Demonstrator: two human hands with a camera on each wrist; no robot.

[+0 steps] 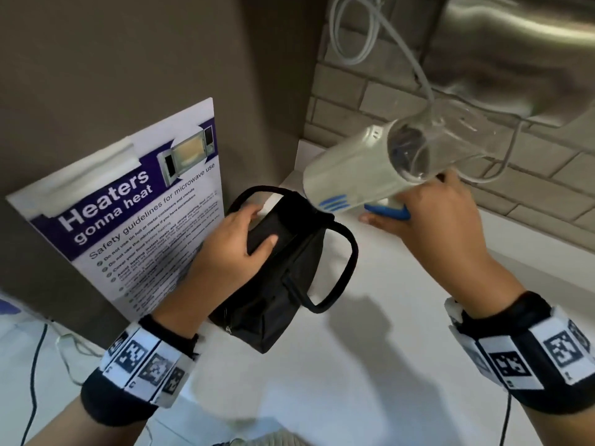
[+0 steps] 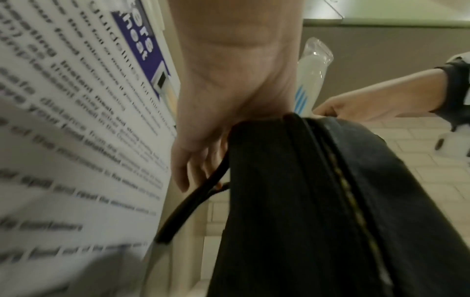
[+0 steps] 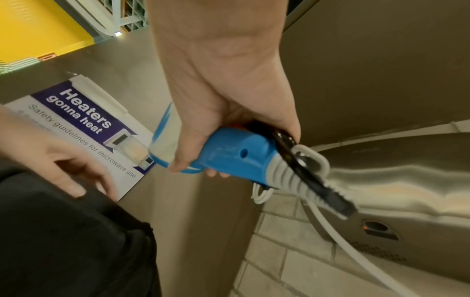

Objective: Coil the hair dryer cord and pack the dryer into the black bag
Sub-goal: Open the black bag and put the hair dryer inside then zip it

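Observation:
The black bag [image 1: 283, 284] stands on the white counter [image 1: 386, 317], its mouth open and its loop handles [image 1: 347, 252] splayed. My left hand [image 1: 257, 226] grips the bag's left wall, thumb on the inner side and fingers over the outer side; the left wrist view shows my fingers [image 2: 193, 166] beside the bag [image 2: 305, 201]. My right hand [image 1: 405, 204] holds the white hair dryer [image 1: 354, 169] by its blue handle [image 3: 236, 152], just right of and above the bag mouth. The white cord [image 1: 415, 69] trails from the handle up to loose loops near the wall.
A microwave safety poster [image 1: 128, 220] leans on the brown wall left of the bag. A steel wall unit [image 1: 515, 53] hangs over the tiled wall [image 1: 370, 91] at the upper right. Thin cables [image 1: 35, 365] lie at the lower left.

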